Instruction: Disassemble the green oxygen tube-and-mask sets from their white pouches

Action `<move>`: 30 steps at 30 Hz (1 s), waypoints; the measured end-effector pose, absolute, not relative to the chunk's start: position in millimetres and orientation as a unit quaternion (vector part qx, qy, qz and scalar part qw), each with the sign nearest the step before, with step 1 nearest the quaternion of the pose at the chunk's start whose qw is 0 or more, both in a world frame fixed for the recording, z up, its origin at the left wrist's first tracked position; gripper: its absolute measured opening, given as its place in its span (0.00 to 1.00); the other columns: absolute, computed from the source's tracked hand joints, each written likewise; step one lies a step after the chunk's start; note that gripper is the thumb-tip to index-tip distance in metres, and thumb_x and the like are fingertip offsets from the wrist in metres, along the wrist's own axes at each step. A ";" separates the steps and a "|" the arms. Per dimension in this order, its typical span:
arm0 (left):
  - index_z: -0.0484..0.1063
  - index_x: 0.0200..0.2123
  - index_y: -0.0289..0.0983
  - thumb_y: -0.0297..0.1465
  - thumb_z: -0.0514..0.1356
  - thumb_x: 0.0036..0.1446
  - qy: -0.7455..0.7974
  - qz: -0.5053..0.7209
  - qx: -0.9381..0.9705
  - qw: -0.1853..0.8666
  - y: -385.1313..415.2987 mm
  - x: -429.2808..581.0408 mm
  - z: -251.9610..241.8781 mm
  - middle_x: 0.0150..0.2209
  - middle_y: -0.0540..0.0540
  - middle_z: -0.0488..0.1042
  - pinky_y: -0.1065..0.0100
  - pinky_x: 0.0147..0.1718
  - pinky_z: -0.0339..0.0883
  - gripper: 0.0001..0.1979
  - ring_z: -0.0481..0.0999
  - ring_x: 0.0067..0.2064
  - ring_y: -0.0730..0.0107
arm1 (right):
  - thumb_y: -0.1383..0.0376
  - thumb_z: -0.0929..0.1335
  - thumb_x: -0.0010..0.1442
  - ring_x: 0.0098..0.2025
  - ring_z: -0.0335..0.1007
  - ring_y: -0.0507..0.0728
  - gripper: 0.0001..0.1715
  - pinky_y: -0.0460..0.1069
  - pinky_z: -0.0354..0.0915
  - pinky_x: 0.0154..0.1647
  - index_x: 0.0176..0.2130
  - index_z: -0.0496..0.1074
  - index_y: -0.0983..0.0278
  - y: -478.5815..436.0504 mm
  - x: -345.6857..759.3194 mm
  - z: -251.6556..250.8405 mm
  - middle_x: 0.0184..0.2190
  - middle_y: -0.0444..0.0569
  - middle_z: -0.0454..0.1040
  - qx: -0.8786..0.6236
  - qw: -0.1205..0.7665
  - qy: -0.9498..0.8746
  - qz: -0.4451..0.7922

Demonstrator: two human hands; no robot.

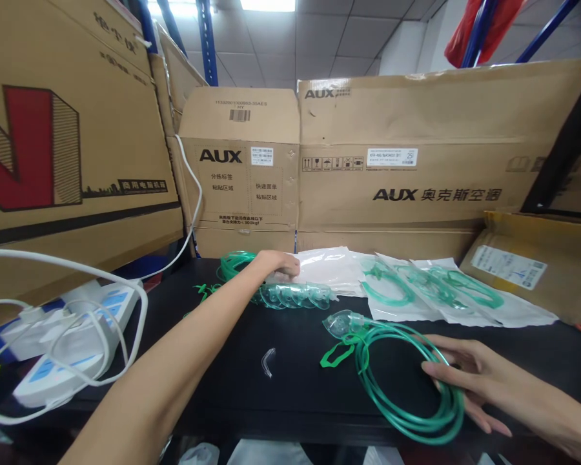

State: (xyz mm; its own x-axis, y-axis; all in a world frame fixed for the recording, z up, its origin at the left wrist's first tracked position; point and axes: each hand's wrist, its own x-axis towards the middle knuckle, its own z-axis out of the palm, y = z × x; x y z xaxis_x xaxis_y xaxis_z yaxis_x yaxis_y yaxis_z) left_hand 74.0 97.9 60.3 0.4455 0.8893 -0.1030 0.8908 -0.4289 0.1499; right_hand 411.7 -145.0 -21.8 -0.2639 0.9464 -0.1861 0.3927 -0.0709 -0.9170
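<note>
Before cardboard boxes (416, 213), left hand (275, 263) seemingly grips stacked masks (297, 296); right hand (465, 376) lies flat on green tubing (419, 431).

Green tubing coil (407, 381), black table (295, 387), brown cartons (416, 174)

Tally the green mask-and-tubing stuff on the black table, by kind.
Tubing coil with mask, under the right hand: 1
Second tubing coil, behind the left hand: 1
Sealed tubing packs: 3
Mask stack, under the left hand: 1, masks inside uncountable
Total: 6
</note>
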 end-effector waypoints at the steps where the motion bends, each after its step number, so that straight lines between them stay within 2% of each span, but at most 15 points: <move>1: 0.74 0.52 0.35 0.38 0.62 0.67 0.534 -0.029 0.840 0.089 97.2 77.7 61.6 0.52 0.40 0.76 0.53 0.50 0.74 0.15 0.77 0.50 0.59 | 0.48 0.72 0.63 0.15 0.69 0.48 0.38 0.40 0.59 0.11 0.64 0.67 0.64 -142.1 410.7 -21.3 0.30 0.46 0.76 -0.533 0.270 -0.632 0.493; 3: 0.74 0.53 0.35 0.41 0.62 0.67 0.552 -0.092 0.824 0.085 94.7 85.7 63.9 0.55 0.39 0.74 0.48 0.54 0.72 0.18 0.76 0.54 0.56 | 0.46 0.72 0.63 0.14 0.68 0.47 0.39 0.39 0.55 0.09 0.64 0.68 0.64 -136.2 406.8 -20.6 0.33 0.49 0.78 -0.532 0.255 -0.645 0.486; 5: 0.74 0.54 0.35 0.44 0.62 0.66 0.563 -0.120 0.815 0.073 91.9 93.1 65.0 0.58 0.38 0.73 0.44 0.57 0.68 0.22 0.74 0.57 0.52 | 0.45 0.71 0.62 0.13 0.66 0.47 0.43 0.39 0.53 0.09 0.66 0.65 0.65 -130.4 400.5 -20.7 0.28 0.48 0.78 -0.539 0.249 -0.650 0.474; 8: 0.74 0.56 0.36 0.50 0.62 0.63 0.566 -0.127 0.813 0.058 89.3 99.3 64.2 0.59 0.36 0.73 0.42 0.59 0.65 0.28 0.73 0.60 0.48 | 0.43 0.71 0.61 0.12 0.62 0.49 0.51 0.40 0.54 0.10 0.69 0.59 0.71 -123.1 388.8 -23.0 0.15 0.41 0.70 -0.554 0.257 -0.648 0.455; 10: 0.73 0.58 0.37 0.53 0.64 0.59 0.561 -0.120 0.818 0.054 89.8 99.2 62.8 0.61 0.34 0.72 0.42 0.58 0.65 0.32 0.72 0.60 0.46 | 0.43 0.72 0.59 0.13 0.63 0.51 0.53 0.42 0.55 0.09 0.69 0.58 0.70 -120.1 382.3 -24.8 0.17 0.42 0.71 -0.574 0.275 -0.645 0.424; 12: 0.73 0.59 0.39 0.56 0.65 0.55 0.556 -0.108 0.823 0.048 91.7 96.3 61.6 0.63 0.34 0.70 0.43 0.58 0.66 0.35 0.71 0.62 0.45 | 0.42 0.71 0.59 0.16 0.66 0.51 0.49 0.45 0.59 0.11 0.67 0.62 0.65 -119.1 378.2 -25.0 0.30 0.49 0.78 -0.595 0.296 -0.658 0.353; 14: 0.74 0.58 0.40 0.56 0.66 0.53 0.551 -0.090 0.829 0.041 93.5 91.4 62.3 0.64 0.35 0.70 0.44 0.58 0.66 0.36 0.70 0.62 0.44 | 0.42 0.69 0.62 0.19 0.68 0.50 0.39 0.48 0.67 0.17 0.63 0.68 0.60 -119.5 375.5 -22.5 0.43 0.52 0.79 -0.598 0.310 -0.689 0.268; 15: 0.75 0.57 0.41 0.57 0.66 0.53 0.548 -0.077 0.832 0.035 93.6 88.5 63.9 0.64 0.35 0.70 0.44 0.58 0.66 0.35 0.71 0.62 0.44 | 0.43 0.68 0.64 0.21 0.68 0.50 0.33 0.49 0.69 0.22 0.60 0.72 0.59 -119.8 374.0 -20.2 0.45 0.52 0.79 -0.591 0.312 -0.707 0.230; 17: 0.77 0.55 0.41 0.57 0.65 0.53 0.544 -0.038 0.838 0.020 90.8 82.0 70.3 0.61 0.34 0.73 0.45 0.57 0.66 0.34 0.72 0.61 0.42 | 0.45 0.65 0.68 0.28 0.73 0.53 0.25 0.51 0.72 0.33 0.53 0.76 0.58 -119.8 369.2 -14.4 0.44 0.50 0.79 -0.562 0.309 -0.748 0.171; 19: 0.78 0.54 0.40 0.55 0.64 0.56 0.539 0.019 0.842 -0.004 81.6 75.9 79.9 0.59 0.33 0.75 0.47 0.56 0.66 0.31 0.73 0.59 0.40 | 0.49 0.64 0.71 0.40 0.76 0.58 0.21 0.53 0.72 0.43 0.49 0.78 0.57 -118.2 360.7 -9.0 0.43 0.50 0.79 -0.526 0.303 -0.786 0.116; 22: 0.78 0.52 0.40 0.50 0.58 0.64 0.511 0.121 0.850 -0.039 52.8 70.7 93.4 0.55 0.36 0.78 0.52 0.54 0.66 0.24 0.75 0.57 0.45 | 0.56 0.62 0.74 0.49 0.75 0.60 0.18 0.55 0.69 0.51 0.51 0.77 0.59 -111.3 342.1 -6.2 0.48 0.52 0.76 -0.480 0.301 -0.823 0.037; 24: 0.78 0.53 0.41 0.49 0.53 0.68 0.482 0.179 0.856 -0.050 24.7 70.7 96.4 0.53 0.41 0.79 0.56 0.52 0.67 0.23 0.76 0.55 0.51 | 0.59 0.61 0.75 0.51 0.73 0.61 0.18 0.57 0.68 0.53 0.55 0.74 0.61 -103.9 328.7 -8.9 0.50 0.55 0.74 -0.455 0.295 -0.840 -0.003; 26: 0.77 0.52 0.45 0.48 0.51 0.70 0.456 0.221 0.861 -0.051 -7.1 72.1 92.6 0.52 0.46 0.80 0.60 0.51 0.67 0.22 0.77 0.54 0.57 | 0.61 0.60 0.75 0.51 0.71 0.63 0.18 0.59 0.67 0.54 0.55 0.73 0.62 -95.5 317.0 -14.2 0.49 0.56 0.72 -0.430 0.281 -0.858 -0.027; 30: 0.80 0.43 0.45 0.47 0.55 0.69 0.405 0.342 0.848 0.020 -61.8 74.0 71.0 0.47 0.51 0.82 0.63 0.49 0.67 0.17 0.79 0.49 0.61 | 0.65 0.58 0.75 0.43 0.68 0.63 0.17 0.60 0.68 0.46 0.45 0.74 0.63 -84.0 305.9 -27.7 0.40 0.54 0.71 -0.413 0.269 -0.870 -0.027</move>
